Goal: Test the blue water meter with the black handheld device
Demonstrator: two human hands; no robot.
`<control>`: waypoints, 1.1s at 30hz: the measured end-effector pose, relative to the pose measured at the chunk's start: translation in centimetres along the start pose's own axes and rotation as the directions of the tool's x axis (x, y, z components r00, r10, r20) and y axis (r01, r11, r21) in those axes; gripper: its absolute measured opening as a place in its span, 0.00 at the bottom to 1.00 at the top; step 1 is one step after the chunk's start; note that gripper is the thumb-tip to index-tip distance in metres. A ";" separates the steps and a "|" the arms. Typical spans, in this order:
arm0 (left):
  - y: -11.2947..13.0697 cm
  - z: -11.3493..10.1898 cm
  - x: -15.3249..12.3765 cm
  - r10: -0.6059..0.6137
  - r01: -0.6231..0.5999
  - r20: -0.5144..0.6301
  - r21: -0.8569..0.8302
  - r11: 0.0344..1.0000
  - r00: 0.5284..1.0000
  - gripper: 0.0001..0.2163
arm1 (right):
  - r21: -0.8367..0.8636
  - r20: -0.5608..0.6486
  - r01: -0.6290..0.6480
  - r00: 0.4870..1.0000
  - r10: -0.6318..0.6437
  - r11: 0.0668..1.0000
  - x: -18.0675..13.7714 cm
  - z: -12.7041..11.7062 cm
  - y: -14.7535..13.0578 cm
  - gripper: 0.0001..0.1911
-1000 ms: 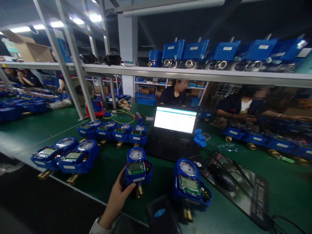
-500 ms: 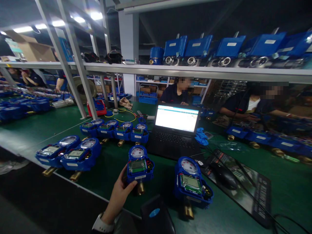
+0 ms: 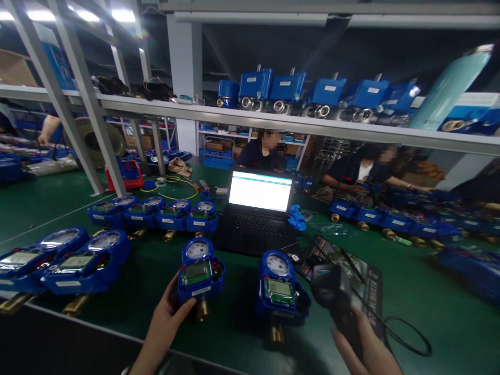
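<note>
My left hand (image 3: pixel 164 323) grips the lower left side of a blue water meter (image 3: pixel 200 273) with a round dial, a green screen and a brass fitting, standing on the green bench. My right hand (image 3: pixel 367 349) holds a black handheld scanner (image 3: pixel 336 297) with a cable, raised just right of a second blue water meter (image 3: pixel 279 289). The scanner's head is close to that second meter, not touching it as far as I can see.
An open laptop (image 3: pixel 258 208) stands behind the two meters, a printed mat (image 3: pixel 351 271) to its right. Rows of blue meters (image 3: pixel 152 212) lie at left, two more (image 3: pixel 70 258) near the bench edge. A shelf (image 3: pixel 273 122) carries blue valve units. Other people work across the bench.
My right hand has come into view holding the black scanner beside the second meter. The camera has swung right. My left hand has stayed on the first meter.
</note>
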State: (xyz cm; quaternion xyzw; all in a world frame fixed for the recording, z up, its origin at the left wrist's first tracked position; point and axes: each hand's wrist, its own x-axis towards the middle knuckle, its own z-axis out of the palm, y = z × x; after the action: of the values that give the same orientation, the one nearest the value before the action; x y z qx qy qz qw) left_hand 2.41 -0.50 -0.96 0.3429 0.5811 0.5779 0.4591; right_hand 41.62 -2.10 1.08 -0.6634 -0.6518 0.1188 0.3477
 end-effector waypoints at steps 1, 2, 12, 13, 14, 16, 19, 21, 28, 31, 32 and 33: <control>0.0 0.0 0.0 0.004 -0.004 0.001 0.003 1.000 1.000 0.49 | -0.051 -0.008 0.003 1.000 -0.003 0.999 1.0 0.5 1.1 0.24; 0.0 0.0 0.0 0.006 -0.006 0.001 -0.002 1.000 1.000 0.49 | -0.102 -0.013 0.017 1.000 -0.018 0.995 1.8 1.1 2.0 0.25; 0.1 0.4 0.0 -0.012 0.008 -0.052 -0.069 0.998 0.999 0.50 | -0.236 0.132 0.192 0.977 -0.164 0.953 5.6 3.9 5.1 0.25; 0.1 0.6 -0.1 -0.004 -0.001 -0.070 -0.078 0.997 0.998 0.48 | -0.250 0.136 0.184 0.979 -0.154 0.951 6.5 3.4 5.2 0.25; 0.1 0.7 -0.2 0.008 -0.015 -0.088 -0.084 0.996 0.996 0.47 | -0.272 0.115 0.174 0.982 -0.148 0.946 7.5 2.9 5.4 0.25; 0.1 0.9 -0.4 0.030 -0.040 -0.113 -0.089 0.995 0.993 0.45 | -0.329 0.013 0.158 0.987 -0.162 0.931 9.9 2.1 6.0 0.27; 0.2 1.2 -0.6 0.039 -0.050 -0.124 -0.088 0.995 0.992 0.45 | -0.366 -0.058 0.189 0.973 -0.225 0.911 12.7 2.1 7.4 0.29; 0.3 1.2 -0.7 0.029 -0.040 -0.123 -0.086 0.996 0.992 0.46 | -0.345 0.018 0.240 0.968 -0.249 0.908 13.7 2.8 8.4 0.28; 0.7 1.1 -0.9 0.008 -0.017 -0.126 -0.072 0.997 0.992 0.49 | -0.336 0.003 0.229 0.970 -0.243 0.914 13.7 5.1 10.4 0.25; 0.7 1.1 -0.9 -0.040 0.038 -0.152 -0.016 0.999 0.988 0.51 | -0.344 -0.027 0.202 0.974 -0.224 0.917 13.8 5.3 10.8 0.25; 0.6 1.0 -0.8 -0.048 0.047 -0.154 -0.010 0.999 0.987 0.51 | -0.341 -0.025 0.201 0.975 -0.223 0.918 13.8 5.3 10.9 0.25; 0.5 1.0 -0.8 -0.049 0.048 -0.150 -0.012 0.999 0.987 0.52 | -0.336 -0.019 0.205 0.974 -0.225 0.919 13.9 5.4 10.9 0.24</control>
State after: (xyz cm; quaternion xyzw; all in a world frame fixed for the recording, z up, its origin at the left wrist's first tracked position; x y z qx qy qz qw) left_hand 3.52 -0.83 -0.23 0.2822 0.6199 0.5931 0.4293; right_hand 48.60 13.72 -5.47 -0.6400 -0.7211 -0.0508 0.2604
